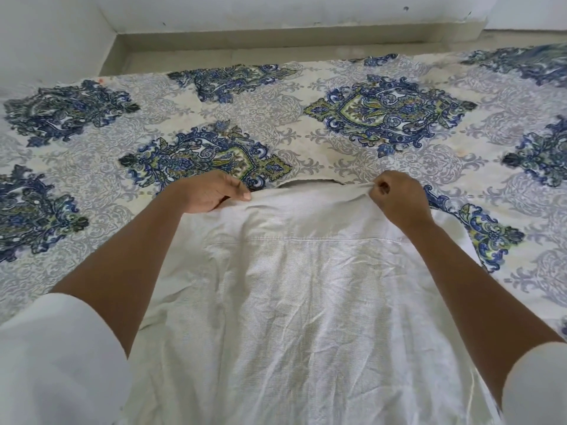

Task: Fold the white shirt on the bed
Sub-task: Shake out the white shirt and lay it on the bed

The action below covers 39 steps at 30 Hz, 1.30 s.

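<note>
Shirt [306,302] shldrs pinched: L hand [211,193], R hand [399,202].

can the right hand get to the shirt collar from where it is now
Probably yes. The right hand pinches the white shirt at its shoulder, right beside the collar, with only bare fabric between them. It would have to let go of that pinch first.

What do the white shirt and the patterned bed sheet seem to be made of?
The white shirt looks like woven cotton or linen, matte: fine grid weave, sharp creases. The bed sheet is probably printed cotton, matte, with blue and green medallions; its weave is too fine to tell.
</note>
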Available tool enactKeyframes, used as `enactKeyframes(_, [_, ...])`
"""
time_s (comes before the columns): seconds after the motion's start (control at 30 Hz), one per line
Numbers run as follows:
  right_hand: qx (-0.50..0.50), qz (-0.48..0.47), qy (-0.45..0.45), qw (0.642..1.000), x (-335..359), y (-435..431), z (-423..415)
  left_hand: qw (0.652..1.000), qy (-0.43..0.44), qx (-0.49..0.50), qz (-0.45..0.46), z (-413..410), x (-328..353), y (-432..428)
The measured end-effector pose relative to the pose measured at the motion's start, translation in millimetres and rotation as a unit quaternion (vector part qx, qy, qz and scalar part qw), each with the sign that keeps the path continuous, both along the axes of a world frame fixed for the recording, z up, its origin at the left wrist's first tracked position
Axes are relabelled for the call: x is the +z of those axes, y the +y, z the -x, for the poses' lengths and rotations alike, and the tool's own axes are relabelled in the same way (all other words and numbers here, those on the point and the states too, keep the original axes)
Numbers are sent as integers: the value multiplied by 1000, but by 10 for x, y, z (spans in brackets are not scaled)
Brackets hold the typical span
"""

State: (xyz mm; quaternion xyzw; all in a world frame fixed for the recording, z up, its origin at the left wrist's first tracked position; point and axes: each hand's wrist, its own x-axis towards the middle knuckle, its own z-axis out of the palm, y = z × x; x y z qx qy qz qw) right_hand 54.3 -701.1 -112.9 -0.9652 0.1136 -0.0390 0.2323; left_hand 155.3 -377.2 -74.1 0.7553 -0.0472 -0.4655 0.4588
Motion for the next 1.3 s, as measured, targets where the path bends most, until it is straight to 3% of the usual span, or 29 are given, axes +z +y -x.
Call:
enactKeyframes(0.23, [-19,-7,68,997,-125,29,-92,978,-164,-24,-128,52,-152,-91])
enactKeyframes(0.37, [-27,27,93,995,-196,74,-125,947,-230,-19,-222,110,-389,-187])
enactKeyframes(0.5, [-59,1,75,995,-93,85,-24,923,-269,12,-274,227,-413,-281])
enactKeyframes(0.53, [-58,18,66,996,-59,88,41,907,-301,21,-294,292,-388,-302])
enactKeyframes(0.6, [-37,78,46,995,-7,83,223,833,-434,4,-342,472,-346,-371])
enactKeyframes(0.67, [-37,91,26,995,50,60,405,767,-556,-16,-319,679,-322,-491])
enactKeyframes(0.7, [-48,80,22,995,61,40,477,755,-587,-26,-290,775,-302,-586])
enactKeyframes(0.8, [-166,0,12,986,118,-167,715,773,-588,-119,-206,987,-278,-1035])
enactKeyframes(0.87, [-301,-70,39,950,174,-446,899,786,-566,-177,-174,1063,-262,-1366])
enactKeyframes(0.93, [-378,-91,126,913,208,-804,1159,812,-529,-188,-159,1082,-239,-1682])
enactKeyframes(1.07, [-293,-189,223,910,298,-1295,1662,855,-468,-164,-150,976,-229,-2235])
enactKeyframes(1.13, [-262,-305,255,879,360,-1378,1846,868,-427,-190,-166,919,-240,-2497])
enactKeyframes(1.17, [-238,-318,283,873,368,-1413,1921,871,-400,-220,-180,898,-269,-2616])
enactKeyframes(1.23, [-157,-235,360,889,358,-1450,2035,863,-366,-277,-213,883,-333,-2784])
enactKeyframes(1.3, [-113,-190,417,882,326,-1454,2163,856,-367,-273,-241,896,-401,-2881])
